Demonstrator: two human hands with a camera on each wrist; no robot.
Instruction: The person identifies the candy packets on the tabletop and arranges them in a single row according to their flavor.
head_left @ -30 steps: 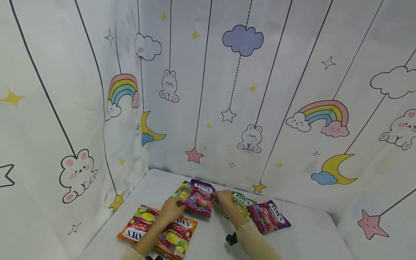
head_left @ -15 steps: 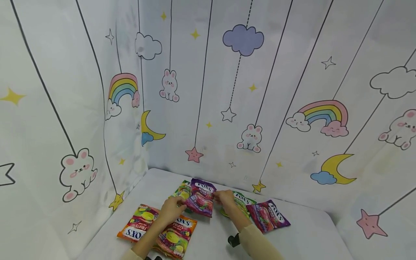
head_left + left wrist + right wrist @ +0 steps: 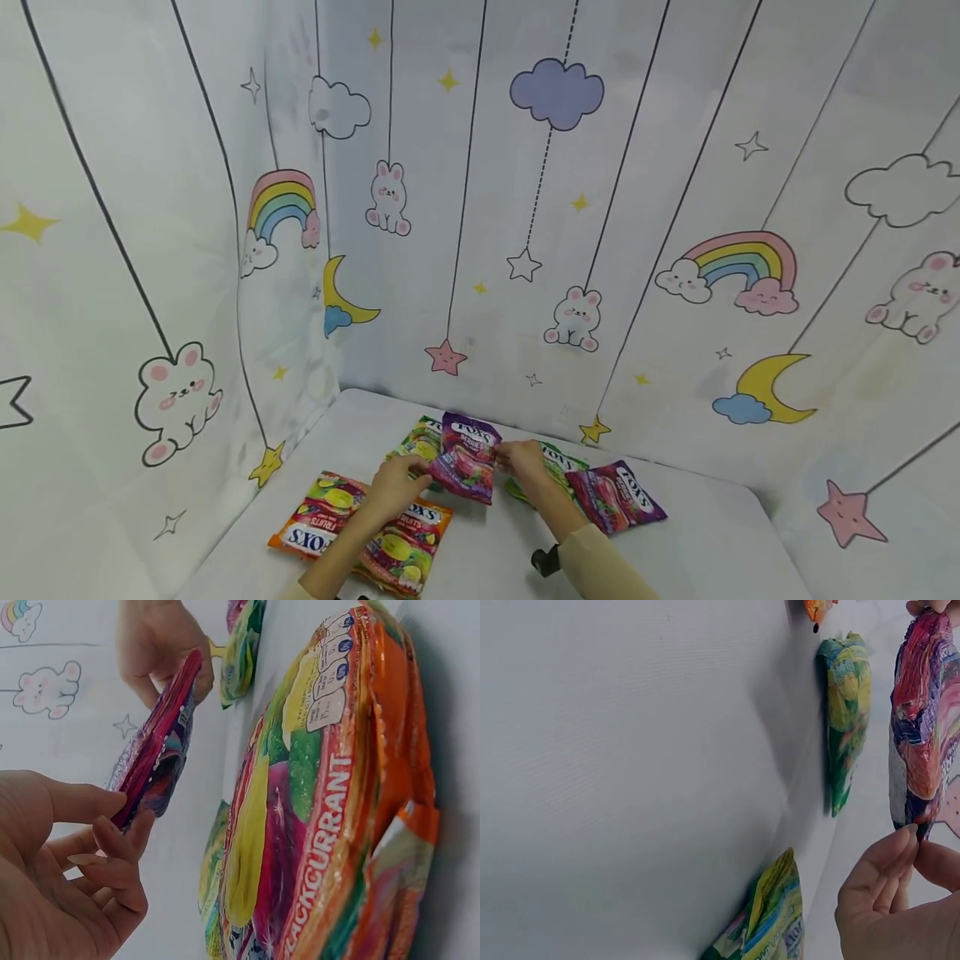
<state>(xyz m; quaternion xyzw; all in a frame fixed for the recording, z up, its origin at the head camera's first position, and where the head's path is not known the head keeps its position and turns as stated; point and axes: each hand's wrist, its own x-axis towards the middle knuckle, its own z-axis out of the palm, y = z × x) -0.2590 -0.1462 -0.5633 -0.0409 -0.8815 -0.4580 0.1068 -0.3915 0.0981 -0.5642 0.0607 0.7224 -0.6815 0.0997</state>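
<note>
A purple candy bag (image 3: pixel 468 457) marked FOX'S Berries is held up off the table between both hands. My left hand (image 3: pixel 396 486) pinches its lower left corner; in the left wrist view the thumb and fingers (image 3: pixel 97 802) close on the bag's edge. At the opposite side my right hand (image 3: pixel 522 463) pinches the right edge, and the right wrist view shows thumb and fingertips (image 3: pixel 909 838) on it. Behind the held bag lies a green candy bag (image 3: pixel 422 437), partly covered. Another green bag (image 3: pixel 562 465) sits behind the right hand, partly hidden by it.
Orange FOX'S Fruits bags (image 3: pixel 405 546) lie under and beside the left forearm, with another orange bag (image 3: pixel 318 517) at their left. A second purple bag (image 3: pixel 617 496) rests on the white table (image 3: pixel 697 533) at the right. A printed wall (image 3: pixel 480 208) stands behind the table.
The held purple bag has shifted very slightly to the right and tilted a little, with the right hand moving along. Both hands keep their hold on it.
</note>
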